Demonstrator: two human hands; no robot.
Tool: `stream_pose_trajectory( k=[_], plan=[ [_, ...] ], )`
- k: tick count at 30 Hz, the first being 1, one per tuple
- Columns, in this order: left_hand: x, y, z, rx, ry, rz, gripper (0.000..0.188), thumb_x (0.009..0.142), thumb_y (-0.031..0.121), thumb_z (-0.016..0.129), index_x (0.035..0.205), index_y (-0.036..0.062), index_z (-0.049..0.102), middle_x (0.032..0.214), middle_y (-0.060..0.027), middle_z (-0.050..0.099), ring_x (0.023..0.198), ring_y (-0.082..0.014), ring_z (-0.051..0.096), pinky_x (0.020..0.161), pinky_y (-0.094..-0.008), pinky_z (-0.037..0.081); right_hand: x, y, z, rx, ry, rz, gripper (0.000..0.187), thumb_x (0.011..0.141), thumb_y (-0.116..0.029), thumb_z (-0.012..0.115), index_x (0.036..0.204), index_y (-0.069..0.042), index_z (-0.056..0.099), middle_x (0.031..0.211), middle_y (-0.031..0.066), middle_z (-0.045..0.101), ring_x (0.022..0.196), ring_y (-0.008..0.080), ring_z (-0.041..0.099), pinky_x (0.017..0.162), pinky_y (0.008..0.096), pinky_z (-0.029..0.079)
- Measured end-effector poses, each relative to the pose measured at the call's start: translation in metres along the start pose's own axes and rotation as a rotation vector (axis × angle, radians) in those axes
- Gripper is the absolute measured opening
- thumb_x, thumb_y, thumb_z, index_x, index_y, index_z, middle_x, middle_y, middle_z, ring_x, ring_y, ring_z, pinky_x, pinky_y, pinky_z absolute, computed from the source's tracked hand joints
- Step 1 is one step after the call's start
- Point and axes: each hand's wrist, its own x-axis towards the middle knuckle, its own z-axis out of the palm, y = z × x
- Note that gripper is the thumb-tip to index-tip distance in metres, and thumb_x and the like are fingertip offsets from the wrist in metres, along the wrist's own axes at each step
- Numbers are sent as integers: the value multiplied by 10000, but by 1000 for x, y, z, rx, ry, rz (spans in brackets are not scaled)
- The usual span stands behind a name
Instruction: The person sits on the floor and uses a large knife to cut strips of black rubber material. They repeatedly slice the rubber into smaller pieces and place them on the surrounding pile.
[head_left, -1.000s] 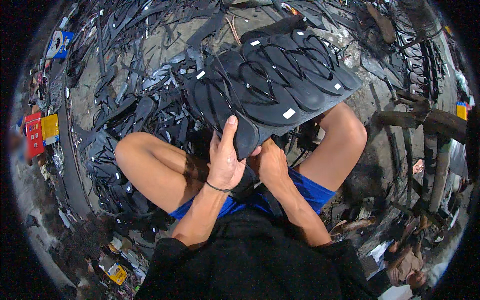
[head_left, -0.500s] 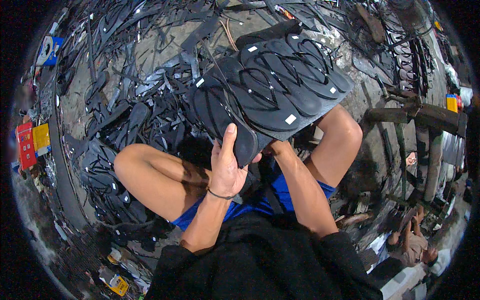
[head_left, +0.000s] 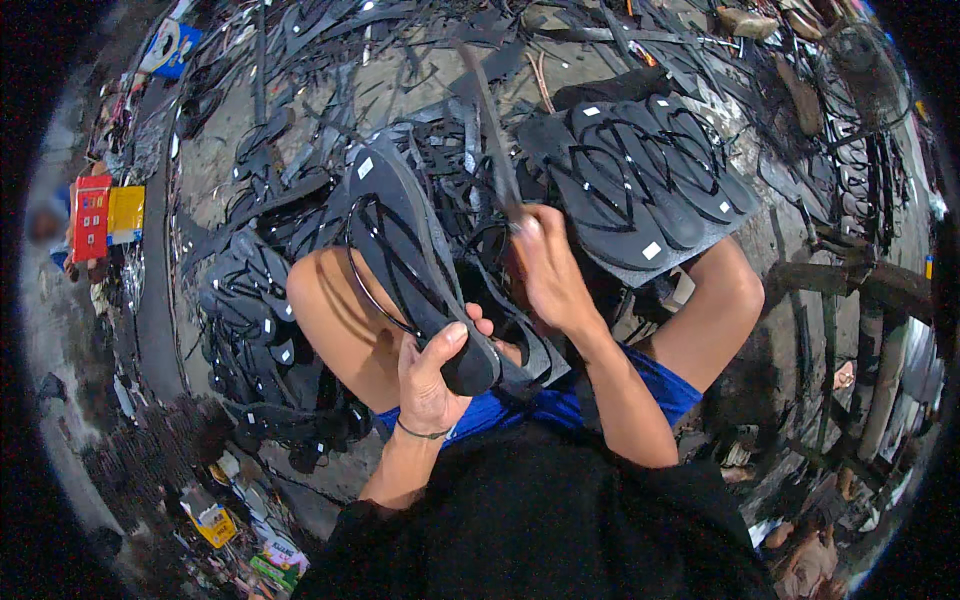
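Head view: gripped firmly in the left hand (head_left: 428,382), with thumb on top near the close end and fingers curled underneath, a black sandal (head_left: 405,225) bearing a white label at its far end. Held in front of the lap, pointing away from the body and leaning leftward, just beside the left knee (head_left: 312,275). Closed in the right hand (head_left: 550,268), a long, thin tool (head_left: 504,172), slanting up and away, too blurred to tell its exact kind. Near the right knee (head_left: 738,278), several more sandals (head_left: 600,215) side by side on a grey sheet (head_left: 627,275). Piled beside the left knee, further black footwear (head_left: 237,292). Scattered beyond, dark strips (head_left: 320,40). At far left, a red packet (head_left: 90,220) next to a yellow packet (head_left: 127,212).
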Motion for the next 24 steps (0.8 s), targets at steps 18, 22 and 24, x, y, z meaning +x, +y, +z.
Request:
stream_pose_trajectory(
  k=[18,22,24],
  plan=[
    [-69,-19,-26,203,224,57,353,1044,438,452,1005,109,574,725,-9,555,578,-115,549,505,-259,448,-201,-44,-43,-367,-243,-117,367,912,-196,688,1267,-107,658,780,146,641,642,310,620,574,392,507],
    [-71,-15,-14,227,191,82,352,1038,453,463,975,117,546,750,2,519,549,-92,484,447,-245,395,-185,-41,-24,-419,-165,-193,408,893,-214,713,1292,-157,644,851,149,681,701,321,673,595,414,541],
    [-69,-12,-12,183,128,79,342,1040,445,470,984,116,548,763,2,514,560,-83,471,433,-241,383,-175,-39,-14,-442,-101,-268,415,889,-220,719,1293,-165,642,874,147,688,716,321,680,605,417,546]
  ],
)
